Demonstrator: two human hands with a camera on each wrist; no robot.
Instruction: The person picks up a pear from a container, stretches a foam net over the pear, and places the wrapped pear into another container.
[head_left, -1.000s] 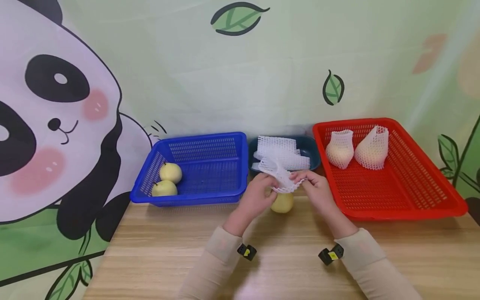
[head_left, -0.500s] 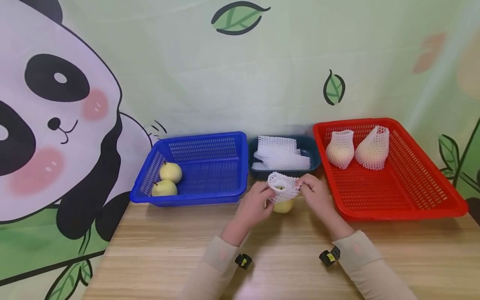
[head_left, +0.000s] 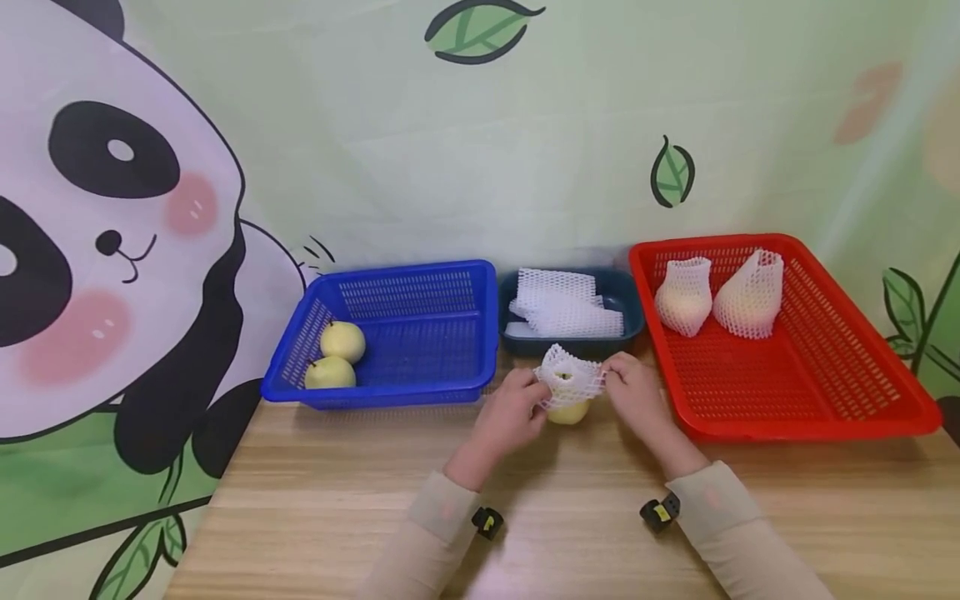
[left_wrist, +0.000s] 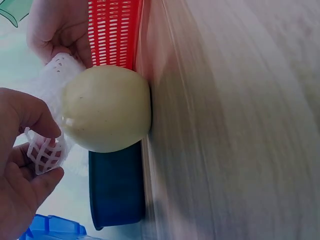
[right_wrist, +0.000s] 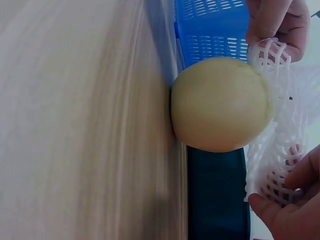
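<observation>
A pale yellow pear stands on the wooden table, its lower part bare in both wrist views. White foam netting is stretched over its top, and the stem shows through the opening. My left hand pinches the left edge of the netting between thumb and fingers. On the opposite edge my right hand pinches the netting too. In the left wrist view the pear sits between the hands, and neither hand visibly grips it.
A blue basket with two pears stands at left. Behind the hands, a dark teal tray holds several foam nets. The red basket at right contains two netted pears.
The netting has come down from above onto the top of the pear and spread wider. Both hands have shifted slightly, still holding its edges. The baskets stay in place.
</observation>
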